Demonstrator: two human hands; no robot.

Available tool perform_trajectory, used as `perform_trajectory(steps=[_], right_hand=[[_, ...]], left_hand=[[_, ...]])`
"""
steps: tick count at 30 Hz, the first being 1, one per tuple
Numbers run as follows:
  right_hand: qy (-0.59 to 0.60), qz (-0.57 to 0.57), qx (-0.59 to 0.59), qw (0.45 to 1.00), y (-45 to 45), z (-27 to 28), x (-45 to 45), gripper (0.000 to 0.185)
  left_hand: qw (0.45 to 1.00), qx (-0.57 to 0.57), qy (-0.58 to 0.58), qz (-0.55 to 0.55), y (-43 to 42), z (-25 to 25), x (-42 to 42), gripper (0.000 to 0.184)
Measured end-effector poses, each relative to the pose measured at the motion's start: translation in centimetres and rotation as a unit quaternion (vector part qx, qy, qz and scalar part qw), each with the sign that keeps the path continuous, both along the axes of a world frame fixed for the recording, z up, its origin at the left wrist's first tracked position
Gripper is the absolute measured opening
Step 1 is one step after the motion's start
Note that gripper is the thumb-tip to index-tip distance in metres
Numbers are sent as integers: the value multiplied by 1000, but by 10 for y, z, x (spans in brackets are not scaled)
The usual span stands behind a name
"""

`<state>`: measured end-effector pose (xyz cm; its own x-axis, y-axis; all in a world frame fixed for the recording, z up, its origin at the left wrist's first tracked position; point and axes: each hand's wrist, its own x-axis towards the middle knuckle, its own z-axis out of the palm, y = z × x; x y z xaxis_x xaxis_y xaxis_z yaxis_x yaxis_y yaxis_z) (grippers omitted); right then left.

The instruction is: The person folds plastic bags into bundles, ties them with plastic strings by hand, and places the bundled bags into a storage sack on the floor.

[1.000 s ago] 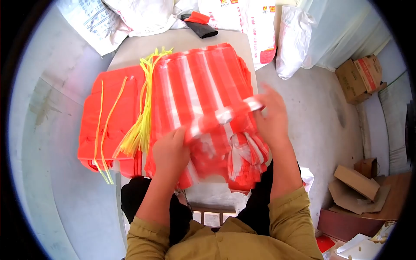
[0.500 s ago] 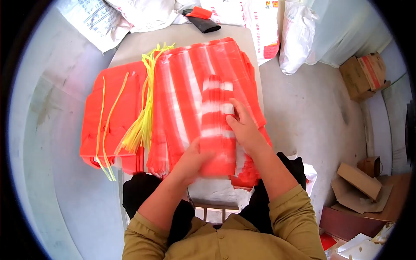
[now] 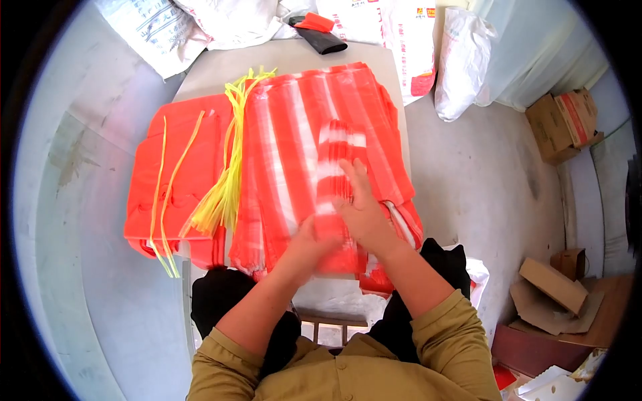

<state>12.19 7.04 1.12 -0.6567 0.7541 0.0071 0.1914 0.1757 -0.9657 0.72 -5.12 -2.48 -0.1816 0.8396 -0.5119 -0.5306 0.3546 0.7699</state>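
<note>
A folded bundle of red-and-white striped plastic bags lies lengthwise toward me. It rests on a wide, flat stack of the same striped bags. My right hand lies across the bundle's middle, fingers stretched forward on its top and thumb apart. At the near left part of the bundle is my left hand; motion blurs its fingers, so its grip is unclear. Left of the stack runs a bunch of yellow plastic ties. Two loose yellow ties lie over folded red bags.
Beneath the bags is a light table. A black-and-red roll sits at its far edge, near white printed sacks. Cardboard boxes stand on the floor at right, with an opened carton nearer me.
My right hand has shifted from the bundle's right edge to lie over its top. The left hand stays near the bundle's near end, moving slightly right. The view has shifted a little.
</note>
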Motion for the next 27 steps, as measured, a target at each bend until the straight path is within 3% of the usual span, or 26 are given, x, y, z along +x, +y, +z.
perform_trajectory(steps=[5, 9, 12, 13, 16, 19, 24, 27], right_hand=[[20, -7, -3, 1000, -13, -11, -15, 68], [6, 7, 39, 999, -2, -9, -18, 59], [-16, 40, 62, 997, 18, -14, -20, 50], [-23, 52, 60, 997, 24, -15, -21, 47], [-198, 85, 304, 928, 44, -14, -22, 42], [-251, -20, 422, 871, 57, -21, -13, 49], [-63, -87, 167, 980, 68, -17, 6, 73], [58, -76, -70, 993, 45, 17, 8, 84]], left_hand=[[998, -23, 58, -9, -1, -4, 2, 81], [987, -55, 136, -60, -1, 44, 3, 94], [968, 36, 245, -37, -7, 17, 5, 97], [973, 43, 227, -28, -8, 22, 6, 95], [985, 57, 159, -31, -11, 33, 9, 87], [991, 67, 84, -77, -13, 21, 3, 76], [995, 87, 36, -43, -16, 23, 3, 66], [991, 109, 72, -38, -13, 22, 4, 64]])
